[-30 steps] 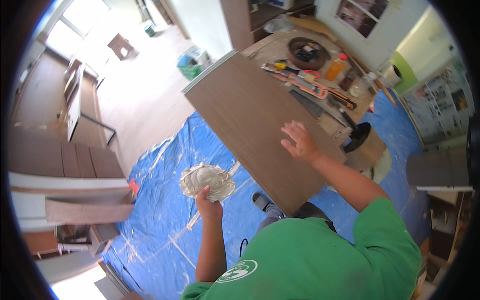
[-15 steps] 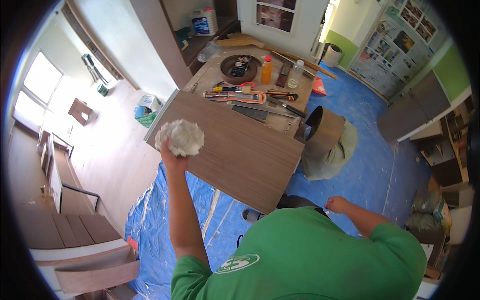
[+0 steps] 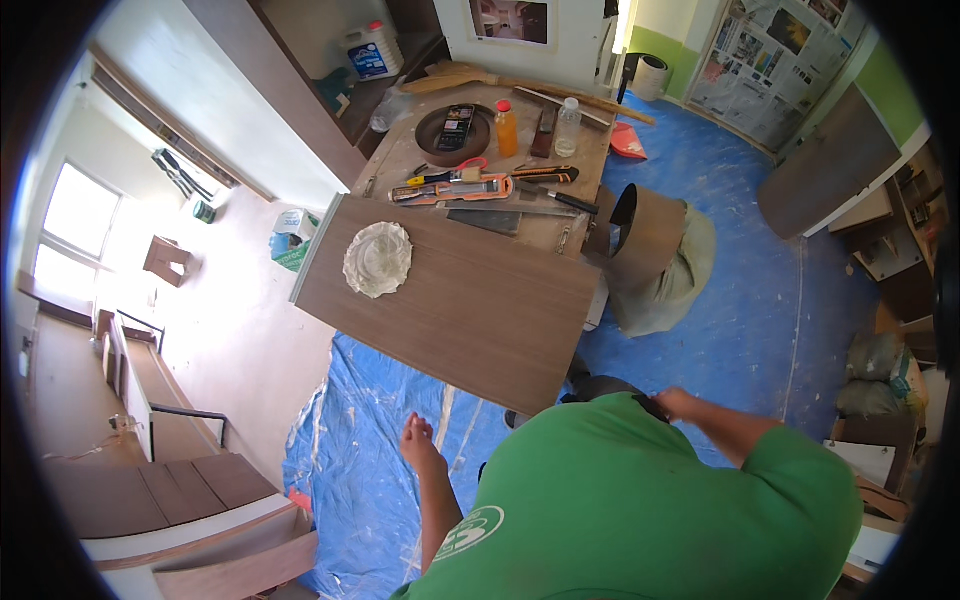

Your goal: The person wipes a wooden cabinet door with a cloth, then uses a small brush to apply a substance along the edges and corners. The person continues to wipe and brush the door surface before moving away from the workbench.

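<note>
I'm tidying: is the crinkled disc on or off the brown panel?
On: the crinkled disc lies on the panel, the left hand apart.

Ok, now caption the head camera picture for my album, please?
A pale, crinkly dish-like thing rests on a brown board, left hand apart, tools and an orange bottle beyond.

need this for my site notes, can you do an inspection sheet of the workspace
Surface: brown wood-grain panel beside a worktable
Job's things: crinkled pale round piece lying toward the panel's left end
Clutter: on the worktable, phone in a round brown dish, orange bottle, clear bottle, utility knife
Left fingers: partly curled, nothing seen in them
Right fingers: near the waist; hold cannot be told
Cables: nothing clearly seen
Surroundings: blue sheeting on the floor, stool at far left
</note>
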A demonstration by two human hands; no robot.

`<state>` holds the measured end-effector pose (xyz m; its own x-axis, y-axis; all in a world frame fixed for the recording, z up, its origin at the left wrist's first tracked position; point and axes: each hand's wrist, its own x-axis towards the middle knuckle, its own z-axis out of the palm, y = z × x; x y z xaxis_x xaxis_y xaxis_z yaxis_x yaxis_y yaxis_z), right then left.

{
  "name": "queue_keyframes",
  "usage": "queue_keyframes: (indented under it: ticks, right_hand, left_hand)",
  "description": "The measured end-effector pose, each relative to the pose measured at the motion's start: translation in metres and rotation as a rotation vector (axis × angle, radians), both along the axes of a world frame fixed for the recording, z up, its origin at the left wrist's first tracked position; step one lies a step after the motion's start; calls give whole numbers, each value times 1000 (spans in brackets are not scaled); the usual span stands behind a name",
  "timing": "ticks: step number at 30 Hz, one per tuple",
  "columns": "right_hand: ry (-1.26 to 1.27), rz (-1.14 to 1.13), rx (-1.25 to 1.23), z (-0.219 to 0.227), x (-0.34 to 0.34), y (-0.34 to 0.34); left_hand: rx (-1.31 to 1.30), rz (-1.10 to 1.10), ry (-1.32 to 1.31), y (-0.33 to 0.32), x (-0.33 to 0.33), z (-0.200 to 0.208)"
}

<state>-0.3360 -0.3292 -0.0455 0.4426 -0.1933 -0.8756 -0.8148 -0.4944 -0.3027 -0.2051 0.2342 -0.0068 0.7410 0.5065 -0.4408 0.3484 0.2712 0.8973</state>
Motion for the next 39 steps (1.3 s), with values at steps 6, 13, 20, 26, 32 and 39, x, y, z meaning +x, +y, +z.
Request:
queue_keyframes:
  ticks: [6,13,20,26,32,39]
  right_hand:
    - [-18,279,-76,25,79,-16]
    - [-338,731,-270,-14,92,-30]
    - [-121,824,-88,-34,143,-47]
    - [-273,674,-67,-50,186,-108]
    - [-621,1225,-76,-89,225,-224]
    - [-502,998,-201,-120,247,-354]
  left_hand:
    - [255,-144,-63,-16,-19,63]
    - [240,-418,-36,-54,-18,96]
    - [-121,-850,-316,-123,-33,158]
    - [-256,-950,-430,-169,-17,193]
    - [-280,-1034,-563,-254,45,254]
    - [-703,-1468,-1154,-394,132,397]
